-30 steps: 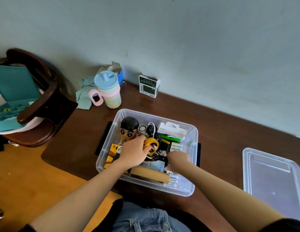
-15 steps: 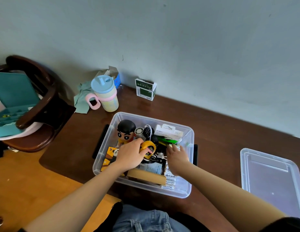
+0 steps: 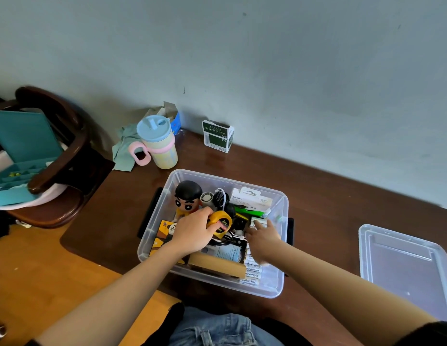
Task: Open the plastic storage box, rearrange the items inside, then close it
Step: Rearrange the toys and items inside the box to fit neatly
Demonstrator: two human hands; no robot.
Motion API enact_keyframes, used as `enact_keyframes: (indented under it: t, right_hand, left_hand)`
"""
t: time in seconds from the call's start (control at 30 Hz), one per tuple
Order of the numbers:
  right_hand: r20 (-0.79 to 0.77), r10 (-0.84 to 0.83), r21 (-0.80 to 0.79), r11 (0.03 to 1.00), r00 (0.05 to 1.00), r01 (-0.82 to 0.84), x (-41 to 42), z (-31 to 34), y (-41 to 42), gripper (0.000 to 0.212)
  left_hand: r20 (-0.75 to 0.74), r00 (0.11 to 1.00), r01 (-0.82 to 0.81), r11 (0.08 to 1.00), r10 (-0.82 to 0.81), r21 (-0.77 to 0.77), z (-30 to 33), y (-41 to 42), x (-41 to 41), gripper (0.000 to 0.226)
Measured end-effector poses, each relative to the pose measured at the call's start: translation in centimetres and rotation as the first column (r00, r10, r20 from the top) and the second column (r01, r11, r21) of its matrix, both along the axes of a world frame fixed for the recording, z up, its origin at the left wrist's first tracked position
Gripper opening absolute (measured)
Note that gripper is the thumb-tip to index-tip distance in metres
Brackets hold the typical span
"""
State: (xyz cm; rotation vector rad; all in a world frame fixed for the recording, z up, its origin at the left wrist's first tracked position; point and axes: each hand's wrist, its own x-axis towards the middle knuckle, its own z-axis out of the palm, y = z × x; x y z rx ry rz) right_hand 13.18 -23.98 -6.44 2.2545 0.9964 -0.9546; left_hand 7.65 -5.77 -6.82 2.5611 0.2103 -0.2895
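The left hand (image 3: 192, 233) is gripping the yellow tape measure (image 3: 221, 222) mid-box; the right hand (image 3: 263, 239), fingers extended, is touching the small boxes (image 3: 258, 222) along the storage box's (image 3: 279, 278) right side, lid (image 3: 404, 268) lying far right.

Soft even daylight, mild wide-angle bending at edges
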Motion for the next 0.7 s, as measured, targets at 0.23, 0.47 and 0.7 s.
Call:
enact_keyframes:
  t: [0.23, 0.47, 0.7]
  right_hand:
    - [-0.098, -0.375, 0.489, 0.788, 0.922, 0.373, -0.2, 0.6, 0.4, 0.033]
    - [-0.583, -0.515, 0.6, 0.25, 0.629, 0.76, -0.4, 2.5, 0.0, 0.029]
    - [0.041, -0.392, 0.448, 0.829, 0.919, 0.334, -1.0, 4.4, -1.3, 0.022]
  left_hand:
    - [-0.065, 0.997, -0.062, 0.978, 0.05, -0.197, 0.4, 0.1, 0.2, 0.021]
    - [-0.071, 0.995, 0.024, 0.853, -0.072, -0.521, 1.4, -0.4, 0.4, 0.011]
    - [-0.124, 0.983, 0.089, 0.937, -0.138, -0.338, 2.0, 1.8, 0.5, 0.016]
